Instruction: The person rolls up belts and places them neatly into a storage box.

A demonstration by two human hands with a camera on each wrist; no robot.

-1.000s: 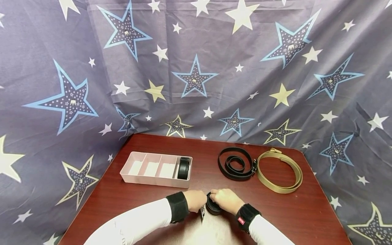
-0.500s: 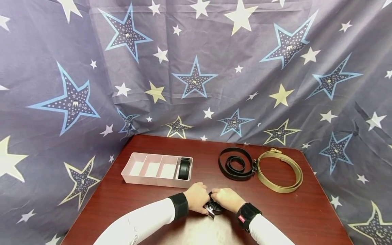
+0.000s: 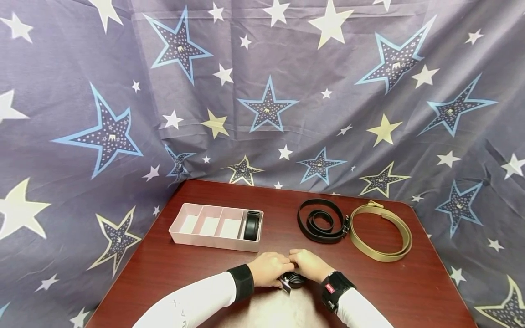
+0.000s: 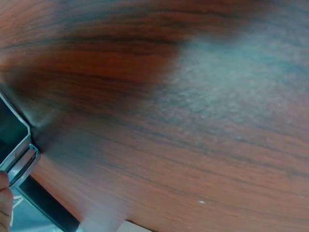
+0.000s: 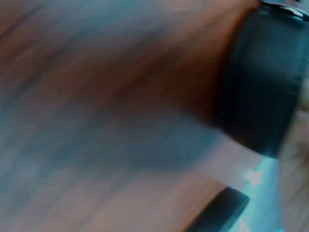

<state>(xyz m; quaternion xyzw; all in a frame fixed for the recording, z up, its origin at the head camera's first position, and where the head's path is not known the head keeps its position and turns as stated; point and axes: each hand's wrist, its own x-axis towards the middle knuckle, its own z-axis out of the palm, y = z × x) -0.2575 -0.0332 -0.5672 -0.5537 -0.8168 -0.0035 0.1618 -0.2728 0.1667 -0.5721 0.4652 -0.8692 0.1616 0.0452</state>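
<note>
Between side edges of the worktop [image 3: 205,264], clamping coiled belt [image 3: 296,279] with left hand [image 3: 268,269] and right hand [image 3: 311,265]; likely springy, best pinched around outer turns.

The head camera looks forward and down from above, over the tabletop [image 3: 393,289] to the curtain [image 3: 307,64] behind. Both wrist cameras view that tabletop close up, sharing the held black belt [image 3: 296,279] with the head view.
</note>
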